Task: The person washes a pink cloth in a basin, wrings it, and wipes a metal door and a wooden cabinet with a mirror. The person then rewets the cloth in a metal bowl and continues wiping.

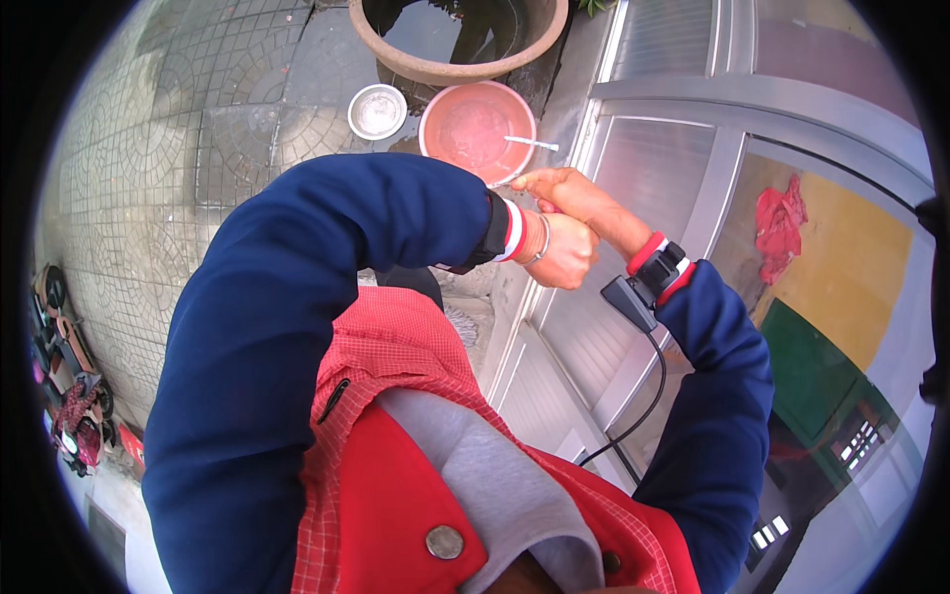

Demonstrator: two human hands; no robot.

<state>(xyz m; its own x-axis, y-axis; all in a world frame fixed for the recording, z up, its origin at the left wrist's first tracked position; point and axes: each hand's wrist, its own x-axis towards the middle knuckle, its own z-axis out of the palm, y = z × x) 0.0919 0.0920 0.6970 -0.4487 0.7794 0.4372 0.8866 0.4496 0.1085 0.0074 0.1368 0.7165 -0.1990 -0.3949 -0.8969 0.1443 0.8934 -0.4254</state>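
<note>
My two hands meet in front of me, close to the metal-framed door. My left hand (562,249), with a silvery bangle at its wrist, is closed in a fist with its knuckles up. Just beyond it, my right hand (582,201) reaches leftward, its fingers bent and drawn together. A small bit of red shows between the two hands; what they hold is hidden. Beyond the fingertips lies a pink plastic basin (460,117) with shallow contents. Across its right rim rests a thin white stick-like tool (532,144), perhaps a brush.
A small pale metal bowl (377,111) stands left of the basin. Behind them is a big clay tub (426,71) of dark water. The glazed door (653,178) runs along my right, a red cloth (780,228) showing in its glass. Paving tiles (237,124) spread left; vehicles are parked far left.
</note>
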